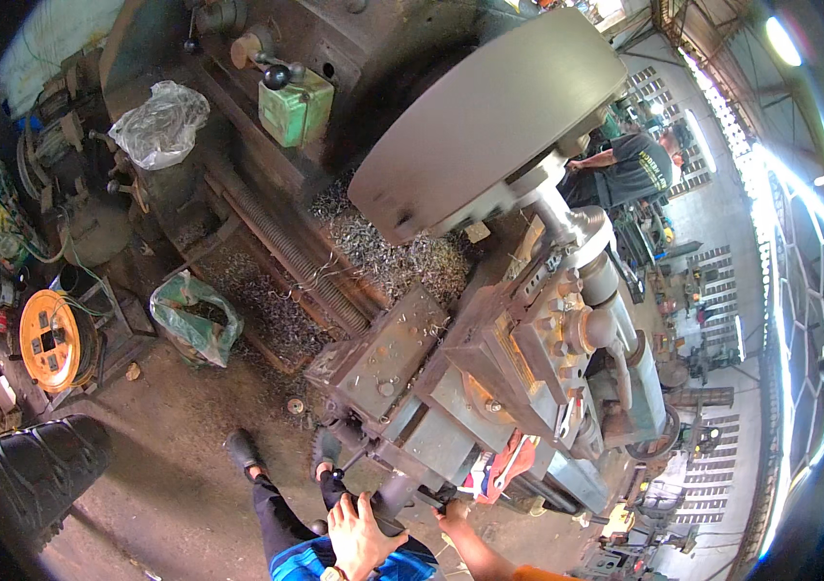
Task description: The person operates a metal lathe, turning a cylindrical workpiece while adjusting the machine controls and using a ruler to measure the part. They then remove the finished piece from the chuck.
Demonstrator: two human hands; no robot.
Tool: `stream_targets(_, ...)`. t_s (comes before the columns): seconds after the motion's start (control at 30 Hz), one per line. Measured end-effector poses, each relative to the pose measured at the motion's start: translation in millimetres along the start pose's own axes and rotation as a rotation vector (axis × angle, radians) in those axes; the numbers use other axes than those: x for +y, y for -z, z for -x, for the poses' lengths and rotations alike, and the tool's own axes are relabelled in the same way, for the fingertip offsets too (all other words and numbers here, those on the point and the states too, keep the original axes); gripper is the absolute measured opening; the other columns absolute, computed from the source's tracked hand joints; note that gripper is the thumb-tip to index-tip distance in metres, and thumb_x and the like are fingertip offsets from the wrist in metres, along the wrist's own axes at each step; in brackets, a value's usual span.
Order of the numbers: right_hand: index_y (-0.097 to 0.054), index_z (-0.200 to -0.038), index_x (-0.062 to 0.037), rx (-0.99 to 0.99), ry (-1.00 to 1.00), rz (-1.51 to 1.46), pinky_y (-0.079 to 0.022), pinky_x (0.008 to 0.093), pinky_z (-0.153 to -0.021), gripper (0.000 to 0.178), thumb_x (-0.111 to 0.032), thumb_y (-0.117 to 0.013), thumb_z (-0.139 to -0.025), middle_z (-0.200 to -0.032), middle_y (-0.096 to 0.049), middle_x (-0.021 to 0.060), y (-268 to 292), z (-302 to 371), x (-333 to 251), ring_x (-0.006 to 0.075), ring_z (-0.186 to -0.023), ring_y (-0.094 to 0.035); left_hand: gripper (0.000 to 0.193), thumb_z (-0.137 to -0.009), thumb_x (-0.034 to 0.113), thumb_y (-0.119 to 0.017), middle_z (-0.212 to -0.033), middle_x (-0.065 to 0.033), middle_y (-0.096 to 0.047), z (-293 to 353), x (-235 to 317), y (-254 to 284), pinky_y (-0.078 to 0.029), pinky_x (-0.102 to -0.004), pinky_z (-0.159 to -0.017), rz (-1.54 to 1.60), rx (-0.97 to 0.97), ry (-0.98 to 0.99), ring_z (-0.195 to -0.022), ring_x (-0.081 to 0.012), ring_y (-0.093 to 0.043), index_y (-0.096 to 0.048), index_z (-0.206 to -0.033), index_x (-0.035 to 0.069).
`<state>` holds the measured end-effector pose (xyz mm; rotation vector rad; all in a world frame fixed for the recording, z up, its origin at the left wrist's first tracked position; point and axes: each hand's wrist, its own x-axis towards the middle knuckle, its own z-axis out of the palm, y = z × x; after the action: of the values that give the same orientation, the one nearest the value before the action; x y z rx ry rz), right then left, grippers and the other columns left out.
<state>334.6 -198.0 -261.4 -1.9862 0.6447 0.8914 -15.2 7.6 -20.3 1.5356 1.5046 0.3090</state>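
The left hand point(362, 538) lies back upward over a thick grey metal cylindrical handle point(395, 492) at the front of the machine, its fingers slightly apart and the thumb out to the right; the palm is hidden, so I cannot tell whether that grip is clamped. The right hand point(453, 517) has its fingers bent at a short dark metal lever point(427, 497) just beside the handle — how tightly its grip is drawn together cannot be told.

Near the right hand lies a red cloth point(520, 451) with a silver metal wrench point(507, 465) on it. Beyond the hands, a big smooth grey metal disc point(499, 121) rises over a heap of curled silvery metal shavings point(393, 254), which partly covers the machine bed. A crumpled green plastic bag point(201, 324) and an orange round reel point(48, 339) stand off to the left; a co-worker in a dark shirt point(630, 167) is well apart, past the disc.

The handle looks worn and dull, its lower end covered by the left hand — the lever shows only in part.
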Motion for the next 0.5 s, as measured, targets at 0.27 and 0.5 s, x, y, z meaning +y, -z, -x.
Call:
stream_targets(0.27,-0.062,-0.099,-0.0075,0.051,0.045,0.136,-0.047,0.0393,-0.037,0.023,-0.024,-0.046,-0.103,-0.086,-0.066,0.0121,-28.1,39.7,-11.2,0.0305,-0.062,-0.065,0.099,-0.057,0.048,-0.090,-0.124,-0.0260,-0.057,-1.7,0.4,-4.8,-0.046,-0.0529,-0.096,-0.102,0.019,-0.038,-0.112,-0.0444,-0.056,-0.050,-0.135,0.001)
stream_targets(0.5,-0.067,-0.102,-0.0118,0.221,0.183,0.285,-0.050,0.0363,-0.049,0.022,-0.029,-0.055,-0.098,-0.093,-0.071,0.0094,-49.7,11.9,19.3,0.0262,-0.068,-0.068,0.100,-0.058,0.056,-0.089,-0.118,-0.0294,-0.059,1.8,11.0,-7.3,-0.047,-0.0527,-0.097,-0.201,0.039,-0.021,-0.111,-0.0468,-0.057,-0.053,-0.130,-0.003)
